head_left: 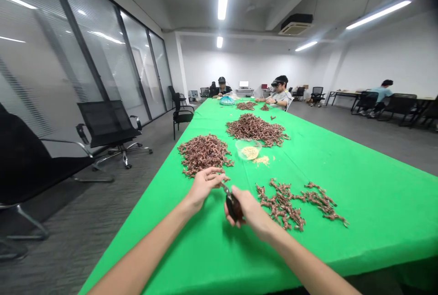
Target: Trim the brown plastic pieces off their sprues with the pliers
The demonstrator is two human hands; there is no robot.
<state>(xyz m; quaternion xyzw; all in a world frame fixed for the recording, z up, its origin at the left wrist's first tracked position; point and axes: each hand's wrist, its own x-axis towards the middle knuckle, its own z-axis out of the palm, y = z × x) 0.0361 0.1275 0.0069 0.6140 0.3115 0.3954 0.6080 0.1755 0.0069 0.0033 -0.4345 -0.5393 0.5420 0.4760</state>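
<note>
Two bare hands, left hand (pixel 204 187) and right hand (pixel 248 210), close together above a green-clothed table (pixel 359 203), just short of a heap of brown twiggy pieces (pixel 204 154).
Right-hand fingers (pixel 246 203) curled shut around a dark-handled tool (pixel 233 207), metal tip (pixel 224 188) angled toward the left hand; left-hand fingers (pixel 214 177) half curled near that tip, any small piece between them impossible to make out. Tool low and close to both hands. Second sprawl of brown pieces (pixel 290 206) just right of the right hand; clear bowl of pale granules (pixel 248 150) farther up the table.
</note>
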